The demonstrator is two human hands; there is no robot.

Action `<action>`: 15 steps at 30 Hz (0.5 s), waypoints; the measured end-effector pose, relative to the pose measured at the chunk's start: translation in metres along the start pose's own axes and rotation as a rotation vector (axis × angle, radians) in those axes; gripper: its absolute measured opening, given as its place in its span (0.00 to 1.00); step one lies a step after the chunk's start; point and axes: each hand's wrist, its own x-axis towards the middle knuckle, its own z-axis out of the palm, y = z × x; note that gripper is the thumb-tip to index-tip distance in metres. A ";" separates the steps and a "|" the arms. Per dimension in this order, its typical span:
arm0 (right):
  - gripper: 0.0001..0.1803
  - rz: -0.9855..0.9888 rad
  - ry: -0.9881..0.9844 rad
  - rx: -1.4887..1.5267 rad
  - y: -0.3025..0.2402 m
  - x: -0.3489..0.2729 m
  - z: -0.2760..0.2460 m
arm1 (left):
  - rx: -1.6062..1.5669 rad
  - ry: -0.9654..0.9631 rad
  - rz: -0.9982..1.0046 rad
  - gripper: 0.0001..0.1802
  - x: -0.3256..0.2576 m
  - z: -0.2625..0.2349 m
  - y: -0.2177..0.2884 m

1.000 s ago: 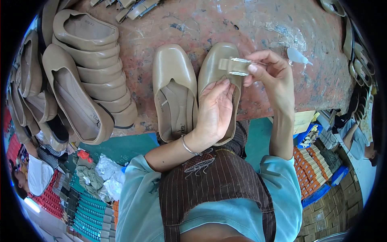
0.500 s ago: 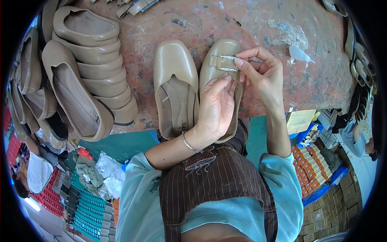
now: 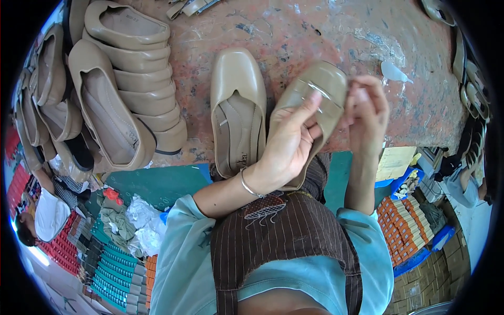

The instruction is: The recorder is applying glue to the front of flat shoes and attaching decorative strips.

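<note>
Gripping tilted beige flat shoe (image 3: 310,100) with left hand (image 3: 286,147), right hand (image 3: 367,113) pinching its toe strap above desk (image 3: 315,37).

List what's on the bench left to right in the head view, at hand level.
Stack of tan shoes → single tan shoe lying flat → left hand → shoe with clear strap held by both hands → right hand → white scrap on the bench.

Shoe stack (image 3: 131,79) left of pair (image 3: 239,105) (tabletop)

shoe (image 3: 315,89): smooth matt leather-like | buckle (image 3: 317,90): shiny metal; worktop (image 3: 315,37): rough, stained
</note>
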 end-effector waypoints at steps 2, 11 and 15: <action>0.07 -0.104 0.146 0.084 -0.005 -0.003 -0.016 | -0.085 -0.076 -0.143 0.14 -0.015 0.012 0.004; 0.12 0.109 -0.110 -0.427 0.025 -0.022 0.032 | 0.023 -0.305 0.143 0.15 -0.139 0.062 0.138; 0.35 -0.082 -0.316 -0.819 0.044 -0.047 0.066 | 0.122 -0.466 0.562 0.17 -0.142 0.117 0.197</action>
